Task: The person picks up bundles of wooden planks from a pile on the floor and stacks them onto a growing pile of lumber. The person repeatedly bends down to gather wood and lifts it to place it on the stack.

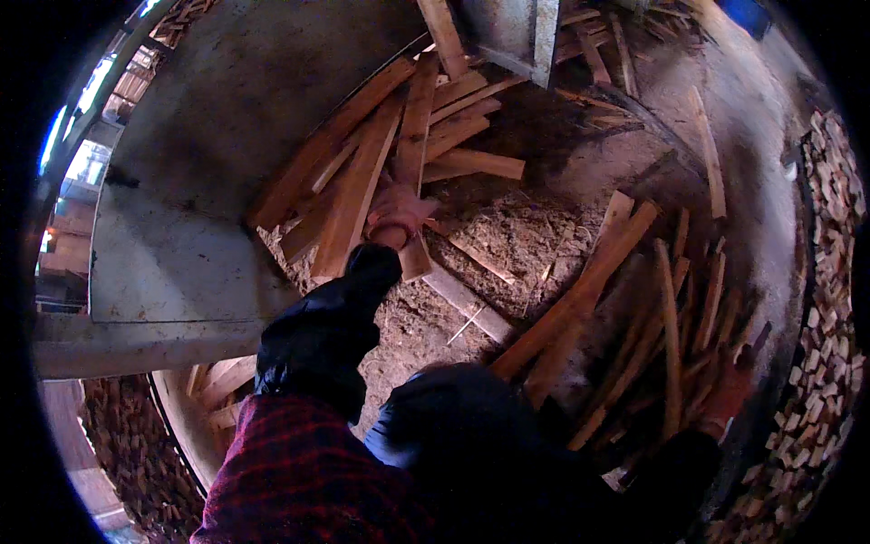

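My left hand (399, 213), in a pinkish work glove, is closed round a narrow wooden board (417, 127). That board slants up and away, and its near end pokes out below the glove. Beside it lies a wider plank (364, 186), one of several in a loose heap against a grey metal panel (199, 181). At the far right, my right hand (729, 390), in a reddish glove, is low by a pile of thin wood strips (671, 335). Shadow and blur hide its fingers, so I cannot make out whether it grips anything.
Sawdust and chips (517, 236) cover the ground between the piles. A thick plank (580, 286) leans at centre right, near my knee. Stacked cut wood (825, 317) lines the right edge. A metal post (546, 41) stands at the top, with a blue object (745, 14) farther right.
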Available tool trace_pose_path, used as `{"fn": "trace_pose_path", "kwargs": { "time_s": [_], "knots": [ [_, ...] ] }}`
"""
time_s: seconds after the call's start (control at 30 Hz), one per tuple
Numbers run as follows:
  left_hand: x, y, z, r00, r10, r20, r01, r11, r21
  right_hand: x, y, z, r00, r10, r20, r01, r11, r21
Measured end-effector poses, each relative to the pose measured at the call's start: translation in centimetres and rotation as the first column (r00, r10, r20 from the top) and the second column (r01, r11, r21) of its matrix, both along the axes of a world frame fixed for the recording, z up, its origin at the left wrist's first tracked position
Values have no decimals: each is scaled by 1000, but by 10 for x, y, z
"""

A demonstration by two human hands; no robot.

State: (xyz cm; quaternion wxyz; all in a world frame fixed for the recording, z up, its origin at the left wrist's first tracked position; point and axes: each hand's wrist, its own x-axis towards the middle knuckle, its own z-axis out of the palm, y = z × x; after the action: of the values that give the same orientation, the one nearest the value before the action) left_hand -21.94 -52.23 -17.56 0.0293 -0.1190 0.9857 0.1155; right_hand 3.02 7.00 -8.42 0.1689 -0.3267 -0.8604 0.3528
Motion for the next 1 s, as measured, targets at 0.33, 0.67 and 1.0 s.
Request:
{"fn": "trace_pose_path", "kwargs": {
  "time_s": [0.33,0.67,1.0],
  "knots": [
    [111,69,87,975,4,221,-136,798,588,-45,-122,-1,988,153,16,-154,983,99],
    [169,148,20,738,-669,93,535,663,523,-34,-193,-78,779,555,293,-479,827,-294],
    [5,-79,46,997,83,0,-81,976,-201,-24,-198,-133,740,574,350,-435,806,-402]
  ]
}}
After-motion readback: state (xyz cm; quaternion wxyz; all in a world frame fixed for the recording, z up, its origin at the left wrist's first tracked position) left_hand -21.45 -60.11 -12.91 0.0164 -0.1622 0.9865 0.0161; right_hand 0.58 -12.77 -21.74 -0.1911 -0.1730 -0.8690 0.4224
